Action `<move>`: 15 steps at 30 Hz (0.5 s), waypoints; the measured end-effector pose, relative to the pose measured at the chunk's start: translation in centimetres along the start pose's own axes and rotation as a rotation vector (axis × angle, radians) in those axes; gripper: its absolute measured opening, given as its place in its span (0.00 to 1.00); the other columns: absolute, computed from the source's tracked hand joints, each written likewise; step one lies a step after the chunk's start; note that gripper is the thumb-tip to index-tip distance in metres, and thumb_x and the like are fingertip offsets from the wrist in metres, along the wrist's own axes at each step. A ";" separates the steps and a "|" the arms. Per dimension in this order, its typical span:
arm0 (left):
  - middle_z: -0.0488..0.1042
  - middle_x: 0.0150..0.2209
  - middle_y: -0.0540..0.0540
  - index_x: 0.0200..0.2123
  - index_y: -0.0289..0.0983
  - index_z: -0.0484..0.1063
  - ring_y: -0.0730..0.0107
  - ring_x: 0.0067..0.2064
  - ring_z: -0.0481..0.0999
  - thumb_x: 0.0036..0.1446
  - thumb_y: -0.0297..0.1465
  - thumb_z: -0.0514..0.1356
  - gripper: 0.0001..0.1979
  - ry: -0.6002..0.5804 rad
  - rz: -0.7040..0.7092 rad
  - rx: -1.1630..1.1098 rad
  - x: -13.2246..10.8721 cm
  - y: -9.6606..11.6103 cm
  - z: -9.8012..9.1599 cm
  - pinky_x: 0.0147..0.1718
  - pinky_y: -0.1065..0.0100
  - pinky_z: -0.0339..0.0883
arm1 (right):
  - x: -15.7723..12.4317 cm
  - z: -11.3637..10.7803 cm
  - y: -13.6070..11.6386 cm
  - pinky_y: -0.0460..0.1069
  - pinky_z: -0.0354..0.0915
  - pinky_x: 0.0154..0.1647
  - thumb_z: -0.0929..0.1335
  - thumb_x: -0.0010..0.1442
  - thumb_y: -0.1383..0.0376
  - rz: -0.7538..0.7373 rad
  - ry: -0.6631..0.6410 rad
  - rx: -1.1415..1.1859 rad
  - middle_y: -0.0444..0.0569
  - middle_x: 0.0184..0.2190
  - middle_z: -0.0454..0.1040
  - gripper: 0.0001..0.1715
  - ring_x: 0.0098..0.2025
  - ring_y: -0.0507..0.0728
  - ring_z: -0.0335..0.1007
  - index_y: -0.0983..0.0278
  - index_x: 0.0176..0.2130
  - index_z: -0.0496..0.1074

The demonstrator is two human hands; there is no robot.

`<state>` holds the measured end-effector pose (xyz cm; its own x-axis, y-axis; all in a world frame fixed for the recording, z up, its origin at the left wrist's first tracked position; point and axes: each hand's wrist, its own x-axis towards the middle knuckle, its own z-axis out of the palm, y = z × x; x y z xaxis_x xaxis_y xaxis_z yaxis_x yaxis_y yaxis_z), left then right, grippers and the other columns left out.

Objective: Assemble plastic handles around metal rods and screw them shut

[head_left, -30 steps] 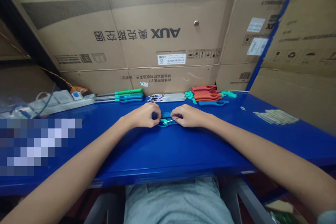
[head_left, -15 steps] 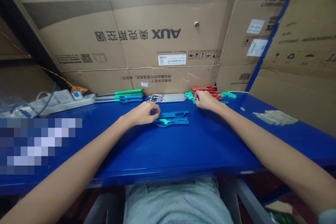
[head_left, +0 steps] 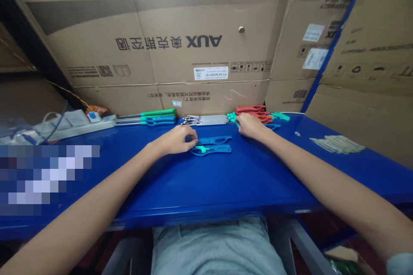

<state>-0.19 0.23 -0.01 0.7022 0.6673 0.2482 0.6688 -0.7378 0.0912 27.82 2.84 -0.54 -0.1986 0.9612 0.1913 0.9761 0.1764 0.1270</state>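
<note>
My left hand (head_left: 178,139) is closed at the left end of two blue plastic handle halves (head_left: 214,140), thumb and fingertips curled together on them. A small green trigger-like piece (head_left: 201,149) sits in the nearer half. Further right, my right hand (head_left: 251,124) has its fingers pinched down beside a heap of small green plastic pieces (head_left: 231,117); its fingertips and anything in them are hidden. Just left of that heap lies a row of thin metal tubes (head_left: 213,119) with wire ends. Red handle halves (head_left: 250,109) are stacked behind my right hand.
Long lighter-like tools with green and blue handles (head_left: 158,117) lie at the back left, beside a white power strip (head_left: 87,126). Clear thin sticks (head_left: 337,144) are on the right of the blue table (head_left: 206,184). Cardboard (head_left: 167,17) walls the back.
My right hand has shifted slightly left towards the green pieces. The thin metal rod that stuck out from its fingers no longer shows clearly. My left hand stays put.
</note>
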 end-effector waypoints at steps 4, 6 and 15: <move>0.78 0.35 0.45 0.34 0.35 0.76 0.65 0.37 0.75 0.58 0.35 0.53 0.13 -0.001 0.011 0.012 0.0 -0.1 0.1 0.38 0.67 0.65 | -0.1 0.0 -0.2 0.49 0.61 0.36 0.62 0.57 0.73 -0.012 0.002 0.007 0.62 0.42 0.75 0.15 0.42 0.62 0.73 0.70 0.43 0.73; 0.78 0.35 0.45 0.34 0.36 0.76 0.65 0.37 0.75 0.59 0.35 0.53 0.14 -0.001 0.014 0.011 0.0 -0.1 0.1 0.37 0.67 0.65 | -0.1 0.2 -0.2 0.49 0.61 0.35 0.61 0.57 0.74 -0.017 0.000 0.009 0.62 0.42 0.75 0.15 0.41 0.62 0.73 0.70 0.42 0.73; 0.78 0.35 0.44 0.34 0.36 0.77 0.64 0.37 0.75 0.59 0.36 0.54 0.14 -0.006 0.005 -0.010 0.0 -0.1 0.1 0.37 0.67 0.65 | 0.1 0.6 -0.5 0.50 0.63 0.37 0.62 0.56 0.74 -0.035 0.014 -0.002 0.64 0.42 0.75 0.17 0.43 0.63 0.73 0.70 0.44 0.72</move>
<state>-0.22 0.32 -0.12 0.7069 0.6644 0.2426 0.6631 -0.7419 0.0995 27.41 3.01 -1.19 -0.2334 0.9516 0.2002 0.9684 0.2090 0.1358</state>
